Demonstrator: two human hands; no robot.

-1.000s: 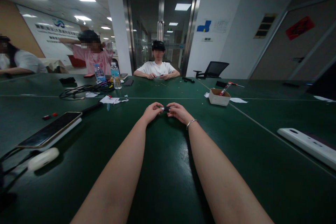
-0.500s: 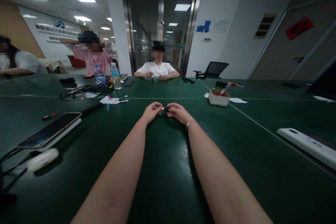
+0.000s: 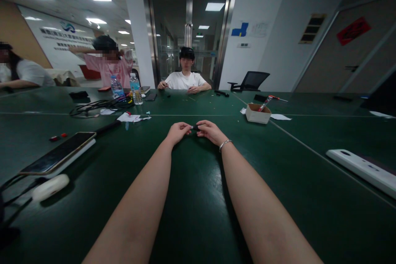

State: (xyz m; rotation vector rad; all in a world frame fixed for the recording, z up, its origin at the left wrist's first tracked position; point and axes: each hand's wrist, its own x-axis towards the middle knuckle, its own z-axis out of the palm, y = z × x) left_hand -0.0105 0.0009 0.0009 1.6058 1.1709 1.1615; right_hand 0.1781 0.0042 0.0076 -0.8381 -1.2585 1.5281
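Note:
Between my two hands, just above the middle of the green table (image 3: 194, 198), is a small black piece with a silver end (image 3: 195, 128). My left hand (image 3: 178, 133) pinches the silver end with its fingertips. From the other side, my right hand (image 3: 212, 132), with a bracelet (image 3: 225, 144) at its wrist, grips the black part. Fingers cover most of the piece, and its exact kind is too small to make out.
To the left lie a phone (image 3: 60, 152), a white rounded device (image 3: 51, 187), cables (image 3: 99, 107) and water bottles (image 3: 136, 89). A small box (image 3: 258, 114) stands right of my hands, and a white power strip (image 3: 361, 169) farther right. Across sits a person (image 3: 185, 79).
Less of the silver end shows between my fingers, and my left hand sits slightly lower. Across the table, one of the person's hands has moved out to the left.

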